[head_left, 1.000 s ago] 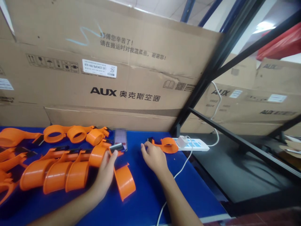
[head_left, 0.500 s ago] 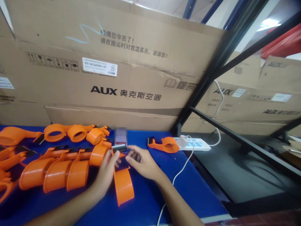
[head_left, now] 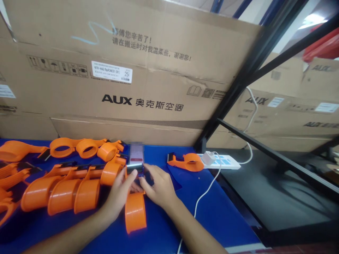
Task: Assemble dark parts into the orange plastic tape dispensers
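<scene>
An orange tape dispenser (head_left: 136, 213) is held between both hands, its round hub hanging toward me and its dark blade end pointing away. My left hand (head_left: 122, 190) grips it from the left, with the thumb on the dark roller-like part (head_left: 134, 168). On the other side my right hand (head_left: 159, 185) closes thumb and fingers about the same end; its fingertips are partly hidden. Left of my hands, several more orange tape dispensers (head_left: 87, 195) lie in rows on the blue table (head_left: 212, 211). One stands very near my left fingers.
Another orange dispenser (head_left: 189, 162) lies at the right beside a white power strip (head_left: 225, 160) with a plugged-in charger. A white cable (head_left: 205, 190) runs down the table. A phone (head_left: 136, 153) stands behind my hands. Large cardboard (head_left: 148, 77) and a black metal frame (head_left: 225, 102) rise behind.
The dispenser's hub has swung slightly left and now hangs straighter. My right hand has moved in closer around the blade end. The view has shifted slightly.
</scene>
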Demonstrator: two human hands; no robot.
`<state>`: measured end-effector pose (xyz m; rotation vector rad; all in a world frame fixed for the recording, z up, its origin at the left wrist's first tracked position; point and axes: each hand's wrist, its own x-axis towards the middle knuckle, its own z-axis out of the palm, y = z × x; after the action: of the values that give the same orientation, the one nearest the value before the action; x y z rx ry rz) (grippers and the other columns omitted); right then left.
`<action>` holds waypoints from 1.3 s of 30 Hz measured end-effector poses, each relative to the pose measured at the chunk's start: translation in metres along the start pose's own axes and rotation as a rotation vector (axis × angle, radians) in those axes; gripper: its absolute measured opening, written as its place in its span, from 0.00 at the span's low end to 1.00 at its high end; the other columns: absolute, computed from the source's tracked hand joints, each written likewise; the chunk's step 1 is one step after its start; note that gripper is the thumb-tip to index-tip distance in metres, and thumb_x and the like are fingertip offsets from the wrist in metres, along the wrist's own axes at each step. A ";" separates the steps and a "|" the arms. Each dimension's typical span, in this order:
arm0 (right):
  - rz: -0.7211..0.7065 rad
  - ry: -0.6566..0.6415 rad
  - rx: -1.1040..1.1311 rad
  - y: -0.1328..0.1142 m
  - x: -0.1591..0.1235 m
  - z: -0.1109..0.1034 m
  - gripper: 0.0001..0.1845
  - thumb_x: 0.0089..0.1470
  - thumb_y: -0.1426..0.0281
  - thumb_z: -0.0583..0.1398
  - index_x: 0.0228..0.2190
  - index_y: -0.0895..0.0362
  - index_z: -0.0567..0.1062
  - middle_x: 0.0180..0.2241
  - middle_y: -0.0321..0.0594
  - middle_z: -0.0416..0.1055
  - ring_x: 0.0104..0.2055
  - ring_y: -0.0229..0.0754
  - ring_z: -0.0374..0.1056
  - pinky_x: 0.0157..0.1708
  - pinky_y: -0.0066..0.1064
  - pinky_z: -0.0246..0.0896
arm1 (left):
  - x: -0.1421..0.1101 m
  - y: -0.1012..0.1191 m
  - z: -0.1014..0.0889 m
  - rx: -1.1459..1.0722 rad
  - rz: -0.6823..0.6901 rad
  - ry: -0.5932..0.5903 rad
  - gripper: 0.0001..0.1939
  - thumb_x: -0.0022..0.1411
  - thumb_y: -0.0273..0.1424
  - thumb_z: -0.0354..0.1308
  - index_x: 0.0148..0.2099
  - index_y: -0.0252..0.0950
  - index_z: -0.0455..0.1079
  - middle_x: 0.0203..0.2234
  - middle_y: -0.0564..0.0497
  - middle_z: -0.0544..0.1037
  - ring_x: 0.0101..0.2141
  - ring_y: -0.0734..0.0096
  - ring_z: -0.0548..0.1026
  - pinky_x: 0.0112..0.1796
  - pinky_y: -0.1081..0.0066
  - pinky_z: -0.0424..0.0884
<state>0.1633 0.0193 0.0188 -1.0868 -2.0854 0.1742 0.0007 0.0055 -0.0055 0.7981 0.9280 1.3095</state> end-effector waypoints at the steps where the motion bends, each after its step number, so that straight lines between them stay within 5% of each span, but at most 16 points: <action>1: -0.008 0.009 -0.002 0.000 0.000 0.000 0.21 0.63 0.66 0.57 0.55 0.58 0.74 0.40 0.46 0.80 0.37 0.45 0.74 0.39 0.33 0.68 | 0.000 -0.001 0.000 0.014 0.003 -0.004 0.26 0.56 0.48 0.68 0.48 0.36 0.71 0.30 0.48 0.82 0.25 0.62 0.81 0.29 0.67 0.77; 15: -0.058 -0.038 -0.044 0.002 -0.001 -0.001 0.23 0.65 0.67 0.53 0.57 0.60 0.72 0.37 0.48 0.79 0.35 0.44 0.74 0.38 0.32 0.67 | -0.002 -0.001 0.001 0.045 0.059 -0.007 0.21 0.58 0.49 0.67 0.32 0.36 0.67 0.21 0.54 0.71 0.22 0.73 0.72 0.28 0.71 0.75; 29: -0.134 -0.040 -0.058 0.011 0.002 -0.002 0.23 0.67 0.64 0.55 0.60 0.58 0.70 0.37 0.46 0.80 0.32 0.43 0.73 0.34 0.31 0.66 | -0.005 0.003 0.004 -0.090 -0.052 -0.010 0.20 0.59 0.46 0.68 0.33 0.36 0.67 0.18 0.57 0.68 0.21 0.74 0.71 0.29 0.72 0.74; 34: -0.203 -0.095 -0.084 0.016 0.005 -0.008 0.26 0.66 0.66 0.56 0.62 0.59 0.67 0.35 0.45 0.79 0.31 0.42 0.71 0.29 0.31 0.63 | -0.012 0.010 0.010 -0.286 -0.168 0.063 0.19 0.56 0.42 0.72 0.39 0.35 0.71 0.24 0.53 0.74 0.24 0.74 0.73 0.28 0.75 0.72; 39: -0.261 -0.031 -0.098 0.017 0.005 -0.008 0.23 0.65 0.71 0.54 0.60 0.60 0.70 0.34 0.44 0.78 0.29 0.41 0.69 0.29 0.31 0.62 | -0.009 0.009 0.009 -0.257 -0.154 0.044 0.21 0.55 0.45 0.71 0.40 0.34 0.72 0.27 0.49 0.78 0.25 0.71 0.75 0.29 0.72 0.73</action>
<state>0.1780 0.0321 0.0194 -0.8616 -2.2599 -0.0394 0.0047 -0.0026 0.0072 0.4914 0.8184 1.2835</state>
